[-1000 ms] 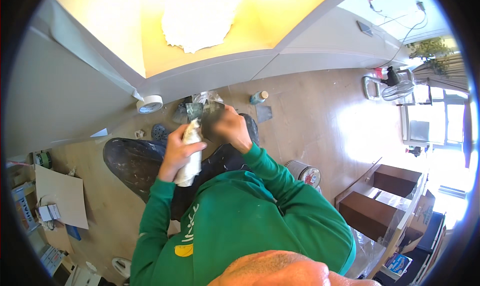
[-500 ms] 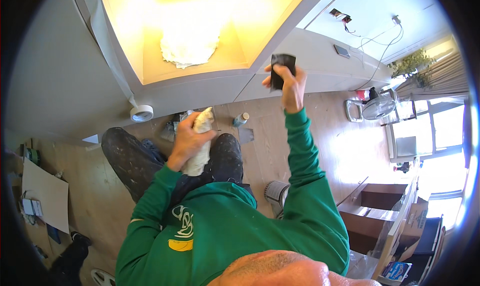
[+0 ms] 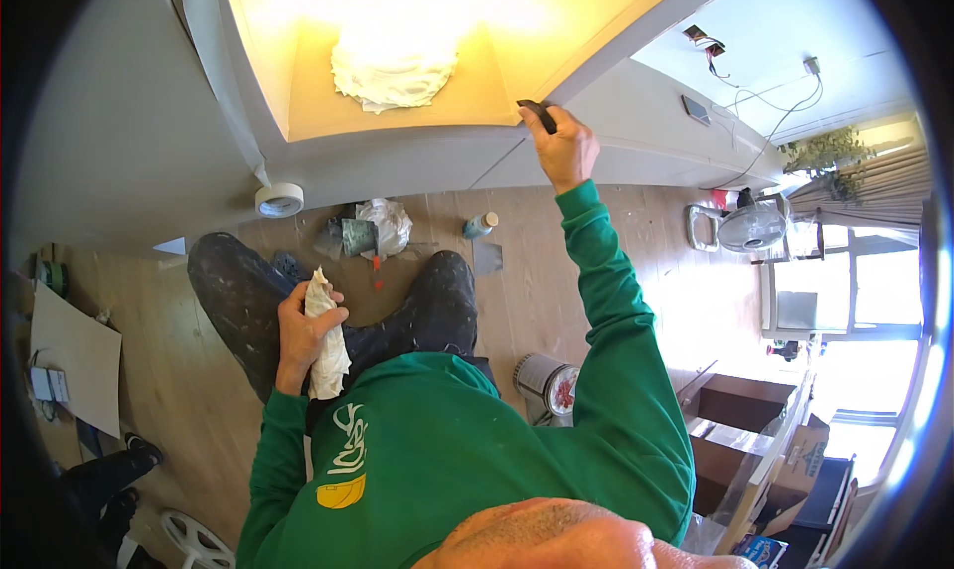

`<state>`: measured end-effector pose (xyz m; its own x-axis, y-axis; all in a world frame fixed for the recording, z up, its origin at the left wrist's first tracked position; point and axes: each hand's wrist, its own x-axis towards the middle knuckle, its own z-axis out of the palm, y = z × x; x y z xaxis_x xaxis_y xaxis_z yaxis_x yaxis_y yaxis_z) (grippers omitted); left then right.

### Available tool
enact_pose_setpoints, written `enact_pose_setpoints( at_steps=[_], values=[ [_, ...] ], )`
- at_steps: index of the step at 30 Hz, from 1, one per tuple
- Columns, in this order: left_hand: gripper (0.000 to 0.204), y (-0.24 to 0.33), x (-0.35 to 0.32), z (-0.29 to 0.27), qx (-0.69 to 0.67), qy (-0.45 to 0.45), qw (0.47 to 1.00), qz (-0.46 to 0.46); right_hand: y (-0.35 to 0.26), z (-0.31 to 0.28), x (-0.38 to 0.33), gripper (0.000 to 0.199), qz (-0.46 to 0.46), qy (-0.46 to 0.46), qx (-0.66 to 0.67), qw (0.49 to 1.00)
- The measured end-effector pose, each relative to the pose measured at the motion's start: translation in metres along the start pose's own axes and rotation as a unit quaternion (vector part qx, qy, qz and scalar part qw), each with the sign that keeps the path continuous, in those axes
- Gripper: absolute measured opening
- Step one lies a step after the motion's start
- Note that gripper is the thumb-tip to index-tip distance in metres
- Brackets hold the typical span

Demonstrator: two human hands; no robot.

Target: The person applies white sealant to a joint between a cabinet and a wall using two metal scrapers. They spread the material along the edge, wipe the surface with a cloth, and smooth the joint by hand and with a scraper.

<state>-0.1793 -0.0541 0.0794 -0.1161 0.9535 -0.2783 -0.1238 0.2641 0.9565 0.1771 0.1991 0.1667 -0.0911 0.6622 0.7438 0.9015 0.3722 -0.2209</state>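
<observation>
My left hand (image 3: 301, 332) is closed round a long, crumpled white rag (image 3: 330, 355) above my thigh. Out ahead, my right hand (image 3: 566, 150) grips a thin, flat black pad that looks like sandpaper (image 3: 538, 118), now seen nearly edge-on. The pad is at the lower right corner of the lit alcove (image 3: 417, 130); whether it touches the edge is hard to tell. Inside the alcove lies a heap of crumpled white material (image 3: 394, 75), its upper part lost in glare.
A tape roll (image 3: 279, 200) hangs at the grey panel. On the wooden floor are a putty knife (image 3: 360, 239), a plastic bag (image 3: 388, 223), a small bottle (image 3: 480, 225) and a paint can (image 3: 546, 383). Cardboard boxes (image 3: 747, 406) stand right; another person's dark-clothed legs (image 3: 111, 475) show lower left.
My right hand has moved to the alcove's corner, turning the black pad edge-on. My left hand has drawn back and left with the rag, uncovering the putty knife and plastic bag.
</observation>
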Motion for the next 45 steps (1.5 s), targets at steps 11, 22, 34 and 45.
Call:
enact_pose_setpoints(
  at_steps=[11, 22, 34, 45],
  values=[
    [0.035, -0.004, 0.011, -0.009, 0.008, 0.0, 1.0, -0.008, -0.004, 0.009, -0.007, 0.028, -0.017, -0.021, -0.043, 0.999],
    [0.034, -0.011, 0.009, -0.007, -0.003, 0.006, 1.0, -0.021, 0.001, 0.019, -0.025, 0.032, 0.004, -0.021, -0.034, 0.999],
    [0.038, -0.019, 0.023, 0.004, 0.018, -0.037, 0.999, -0.02, -0.046, -0.153, 0.223, 0.042, -0.037, 0.117, 0.101, 0.987],
    [0.037, -0.017, 0.027, -0.01, -0.02, -0.033, 0.999, 0.014, -0.055, -0.163, 0.226, 0.041, 0.086, 0.039, 0.167, 0.982]
  ],
)
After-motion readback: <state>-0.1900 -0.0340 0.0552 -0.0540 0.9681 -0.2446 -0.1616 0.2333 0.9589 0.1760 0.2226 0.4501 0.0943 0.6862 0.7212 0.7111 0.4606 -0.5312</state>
